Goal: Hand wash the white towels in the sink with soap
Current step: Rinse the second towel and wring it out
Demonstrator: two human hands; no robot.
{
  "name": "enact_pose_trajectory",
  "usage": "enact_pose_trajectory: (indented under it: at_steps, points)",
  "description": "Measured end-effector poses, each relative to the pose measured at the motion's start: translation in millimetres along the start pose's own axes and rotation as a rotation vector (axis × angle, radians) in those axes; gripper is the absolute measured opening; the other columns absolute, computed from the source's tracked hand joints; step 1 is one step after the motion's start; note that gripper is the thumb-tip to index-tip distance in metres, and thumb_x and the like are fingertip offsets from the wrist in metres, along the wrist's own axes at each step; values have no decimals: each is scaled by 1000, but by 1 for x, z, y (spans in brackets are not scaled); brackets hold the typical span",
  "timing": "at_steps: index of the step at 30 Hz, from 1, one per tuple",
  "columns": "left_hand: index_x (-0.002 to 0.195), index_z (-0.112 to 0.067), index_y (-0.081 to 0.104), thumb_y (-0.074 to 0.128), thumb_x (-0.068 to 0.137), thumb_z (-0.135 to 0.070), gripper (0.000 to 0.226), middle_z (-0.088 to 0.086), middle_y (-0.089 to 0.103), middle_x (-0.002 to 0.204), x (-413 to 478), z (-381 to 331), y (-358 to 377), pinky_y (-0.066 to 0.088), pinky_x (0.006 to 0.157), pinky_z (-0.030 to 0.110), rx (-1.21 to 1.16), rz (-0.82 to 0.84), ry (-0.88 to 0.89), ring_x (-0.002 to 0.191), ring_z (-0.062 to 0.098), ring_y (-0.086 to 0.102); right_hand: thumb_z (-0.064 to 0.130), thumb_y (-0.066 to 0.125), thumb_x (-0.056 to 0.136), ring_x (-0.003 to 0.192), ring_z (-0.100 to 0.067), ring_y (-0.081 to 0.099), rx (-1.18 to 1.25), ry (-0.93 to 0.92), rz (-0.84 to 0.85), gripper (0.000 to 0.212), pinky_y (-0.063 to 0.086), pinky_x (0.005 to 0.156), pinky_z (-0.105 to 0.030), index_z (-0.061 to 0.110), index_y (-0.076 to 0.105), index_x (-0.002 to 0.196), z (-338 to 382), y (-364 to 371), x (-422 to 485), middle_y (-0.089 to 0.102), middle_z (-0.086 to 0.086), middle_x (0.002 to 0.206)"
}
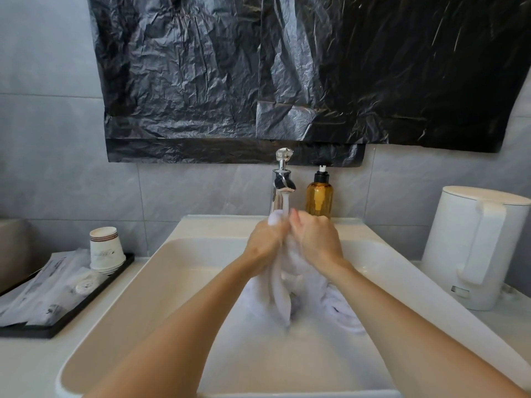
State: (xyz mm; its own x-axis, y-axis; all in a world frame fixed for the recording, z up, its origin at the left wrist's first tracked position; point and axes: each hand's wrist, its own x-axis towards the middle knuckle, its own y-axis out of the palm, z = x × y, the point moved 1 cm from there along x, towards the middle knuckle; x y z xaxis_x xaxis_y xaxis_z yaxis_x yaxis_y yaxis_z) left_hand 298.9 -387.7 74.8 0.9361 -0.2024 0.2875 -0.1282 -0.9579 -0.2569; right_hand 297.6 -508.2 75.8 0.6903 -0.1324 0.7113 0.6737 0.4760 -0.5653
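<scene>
Grey tiles back your sink (138, 285), and black plastic sheet (287, 70) hangs across the wall above it. You hold both arms out over the basin, your hands close together just under the tap (282, 182). Your left hand (265, 242) grips a bunched end of the white towel (280, 288), a knob of cloth poking out above the fist. Your right hand (317, 239) has its fingers curled round the same towel just beside the left; the fingertips are blurred. Water runs from the tap onto the cloth between your hands. The rest of the towel hangs down from your grip into the sink, its lower folds lying in milky water on the right of the basin.

An amber soap bottle (319, 196) with a black pump stands just right of the tap on the sink's back ledge. On the desk to your left lies a black tray (71, 311) with wrapped packets and a stack of paper cups (105, 249). A white kettle (477, 245) stands on the desk to your right.
</scene>
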Motion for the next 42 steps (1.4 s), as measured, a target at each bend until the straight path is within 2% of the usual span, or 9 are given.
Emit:
enact_pose_trajectory:
  at_steps: [3,7,14,19,23,27,31,35,42]
  points:
    - [111,-20,63,65,88,-50,38,0,70,98,-1,-2,-6,56,70,21,-43,187,-100,87,12,67,42,25,104,90,-38,62,73,265,-76,55,36,66,-33,7,65,90,-12,-14,10,68,-20,92]
    - [125,-26,51,87,67,-37,69,-4,61,114,5,4,-1,51,91,36,403,345,-40,106,19,59,44,23,104,99,-34,58,357,483,-187,55,40,78,-36,8,60,86,-22,-33,31,63,-17,95]
    - [131,-23,48,64,87,-35,48,2,56,127,10,18,-24,44,94,35,742,339,-157,110,23,53,44,34,102,61,-12,45,615,505,-340,52,37,63,-31,11,43,63,-19,-46,34,46,-2,61]
    - [107,-15,63,53,73,-32,40,-2,61,84,6,6,-21,43,56,25,281,148,-69,80,18,57,35,42,100,61,-20,43,415,485,-143,47,28,53,-32,16,38,57,-36,-29,12,41,0,56]
    - [93,-8,55,58,83,-11,11,8,61,85,14,-3,-21,52,56,25,-6,-61,-121,70,14,58,43,42,99,86,-27,60,-41,254,65,25,46,67,-35,19,44,105,-29,-15,4,60,-1,94]
    - [74,-8,59,56,87,-1,15,6,62,71,16,-14,-16,45,44,14,-106,-73,-99,60,13,58,56,28,98,118,-19,53,387,94,232,48,44,96,-39,28,45,133,6,-2,3,55,1,130]
    - [89,-2,63,59,84,-4,7,7,61,75,17,-10,-16,41,41,13,-116,-80,-141,62,15,58,61,25,96,93,-22,58,456,234,315,53,44,82,-40,17,55,97,10,3,-6,62,-7,101]
    - [113,-7,56,70,82,-13,35,9,62,100,20,3,-23,44,56,20,-32,-12,-143,81,18,61,38,37,102,69,-23,47,395,231,200,44,30,60,-33,18,43,63,7,-6,8,50,-5,66]
    - [115,-23,58,79,77,-31,45,-3,64,106,10,20,-15,51,83,29,546,347,-50,100,19,62,34,43,101,55,-13,28,754,506,-202,49,26,49,-23,17,29,58,-2,-41,32,27,2,58]
